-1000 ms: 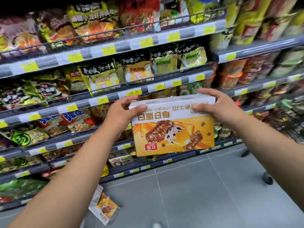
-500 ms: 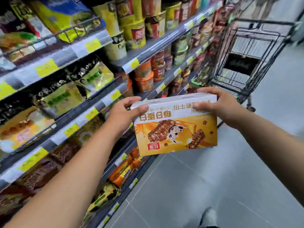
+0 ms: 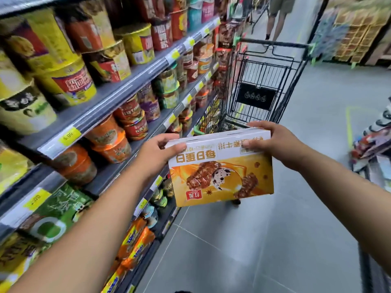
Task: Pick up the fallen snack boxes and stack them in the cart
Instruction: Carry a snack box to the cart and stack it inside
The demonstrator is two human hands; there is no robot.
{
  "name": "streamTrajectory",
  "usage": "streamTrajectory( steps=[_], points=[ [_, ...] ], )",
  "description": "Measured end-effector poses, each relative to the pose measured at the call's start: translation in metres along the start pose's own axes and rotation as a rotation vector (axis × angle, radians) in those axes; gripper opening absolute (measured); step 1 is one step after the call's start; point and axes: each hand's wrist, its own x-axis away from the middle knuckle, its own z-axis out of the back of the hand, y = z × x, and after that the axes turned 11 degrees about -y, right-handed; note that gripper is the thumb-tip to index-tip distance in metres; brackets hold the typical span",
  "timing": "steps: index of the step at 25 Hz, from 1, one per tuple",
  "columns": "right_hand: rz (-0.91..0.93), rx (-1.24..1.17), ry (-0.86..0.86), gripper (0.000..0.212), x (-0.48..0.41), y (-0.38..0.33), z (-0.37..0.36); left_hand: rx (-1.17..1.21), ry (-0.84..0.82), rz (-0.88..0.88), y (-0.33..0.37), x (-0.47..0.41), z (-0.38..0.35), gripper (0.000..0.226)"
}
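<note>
Holding 1 flat orange-and-white cardboard snack box [image 3: 220,168] in mid-air, printed face toward the camera and lettering upside down, the person has it by its 2 upper corners. The left hand [image 3: 156,153] pinches the left corner, thumb on the front and the other fingers wrapped behind. The right hand [image 3: 273,142] pinches the right corner, thumb on the white band and fingers curled over the top edge. The box is off the grey tiled floor [image 3: 232,240], in front of the black wire shopping cart [image 3: 262,75], which stands farther down the aisle, just beside the grey metal shelves [image 3: 118,96] of noodle tubs on the left. I judge the pick-up of this box done; lowering it into the basket is left. The box hides the basket's bottom, so I cannot tell whether any boxes are stacked there, and no other fallen box shows.
</note>
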Motion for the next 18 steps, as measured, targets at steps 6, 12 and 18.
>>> streamTrajectory(
  steps=[6, 12, 18],
  points=[
    [-0.061, -0.030, 0.027, 0.086, -0.106, 0.012, 0.040, -0.018, -0.093, 0.028, 0.006, -0.130, 0.016, 0.048],
    [-0.070, -0.052, 0.121, 0.074, -0.207, 0.016, 0.070, -0.048, -0.205, 0.039, 0.006, -0.273, 0.036, 0.052],
    [-0.140, 0.041, 0.189, 0.080, -0.280, 0.036, 0.140, -0.242, -0.369, 0.009, 0.021, -0.402, 0.015, 0.070]
  ],
)
